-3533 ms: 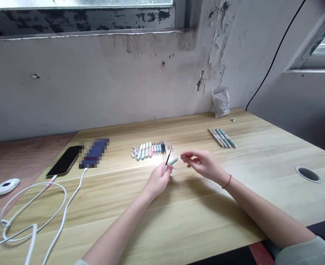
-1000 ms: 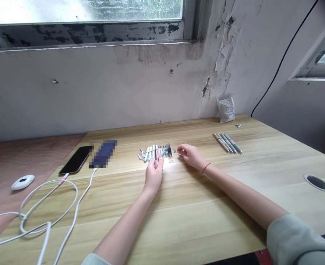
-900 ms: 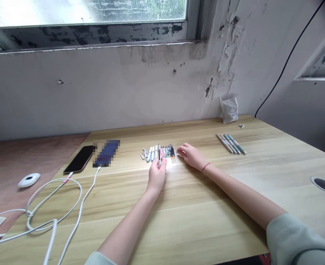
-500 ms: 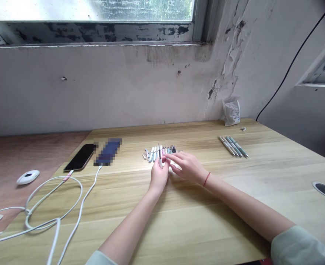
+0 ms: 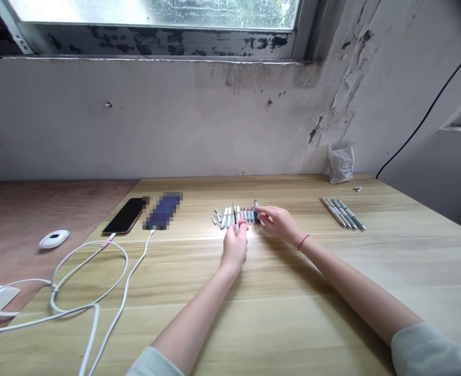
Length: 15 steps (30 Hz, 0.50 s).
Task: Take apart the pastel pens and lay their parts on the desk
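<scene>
My left hand (image 5: 235, 246) is closed around a pen part (image 5: 236, 228), white at the bottom with a thin dark refill standing up from it. My right hand (image 5: 280, 223), a red string at its wrist, has its thumb and finger pinched on a small dark pen piece (image 5: 257, 207) with a blue tip. Between and beyond the hands lies a row of pen parts (image 5: 225, 217) in white, pink, blue and black. Small loose pieces (image 5: 215, 219) lie at the row's left end.
Several assembled pens (image 5: 343, 214) lie side by side at the right. A crumpled white packet (image 5: 341, 163) stands by the wall. At the left are a black phone (image 5: 125, 215), a blurred blue device (image 5: 163, 211), white cables (image 5: 125, 292) and a white oval device (image 5: 54, 239).
My right hand has moved away from my left hand, to the right end of the row, and closed on a dark piece. The view has shifted slightly left.
</scene>
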Tool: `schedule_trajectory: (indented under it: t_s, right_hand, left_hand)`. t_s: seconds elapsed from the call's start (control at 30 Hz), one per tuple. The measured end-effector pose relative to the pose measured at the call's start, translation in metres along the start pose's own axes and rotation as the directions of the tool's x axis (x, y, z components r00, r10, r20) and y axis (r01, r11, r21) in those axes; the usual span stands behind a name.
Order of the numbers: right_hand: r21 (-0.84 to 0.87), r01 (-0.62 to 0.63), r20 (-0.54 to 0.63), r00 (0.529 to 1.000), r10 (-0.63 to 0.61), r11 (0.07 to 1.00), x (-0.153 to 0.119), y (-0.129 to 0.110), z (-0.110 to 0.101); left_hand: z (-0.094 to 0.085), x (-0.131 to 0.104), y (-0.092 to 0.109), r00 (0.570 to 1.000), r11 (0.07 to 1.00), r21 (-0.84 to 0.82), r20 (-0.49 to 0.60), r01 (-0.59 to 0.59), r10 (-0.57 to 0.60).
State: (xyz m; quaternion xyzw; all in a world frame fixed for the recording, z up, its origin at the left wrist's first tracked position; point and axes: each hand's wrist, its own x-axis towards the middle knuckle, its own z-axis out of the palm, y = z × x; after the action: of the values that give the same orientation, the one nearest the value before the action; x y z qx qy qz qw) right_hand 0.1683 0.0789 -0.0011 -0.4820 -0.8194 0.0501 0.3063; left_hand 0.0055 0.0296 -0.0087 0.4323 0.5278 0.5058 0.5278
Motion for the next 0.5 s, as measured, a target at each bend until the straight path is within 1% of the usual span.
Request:
schedule_trajectory:
  t_s: [0.17,0.3,0.4,0.5]
  right_hand:
    - [-0.164,0.054,0.104,0.994,-0.038,0.985,0.001,-0.012,0.006]
    - [-0.306,0.05,0.188,0.982,0.009,0.951,0.004,-0.024,0.004]
    - [-0.346,0.048,0.227,0.973,0.034,0.937,0.006,-0.028,0.005]
    - [-0.364,0.037,0.232,0.971,0.052,0.931,0.006,-0.03,0.005]
  left_hand:
    - [-0.001,0.0,-0.002,1.0,1.0,0.027,0.021,-0.01,0.009]
    - [-0.001,0.001,-0.005,1.0,1.0,0.013,0.026,-0.016,0.016]
    - [-0.001,0.002,-0.005,0.999,1.0,0.0,0.035,-0.017,0.017]
    - [-0.001,0.002,-0.005,0.999,1.0,0.004,0.039,-0.023,0.023]
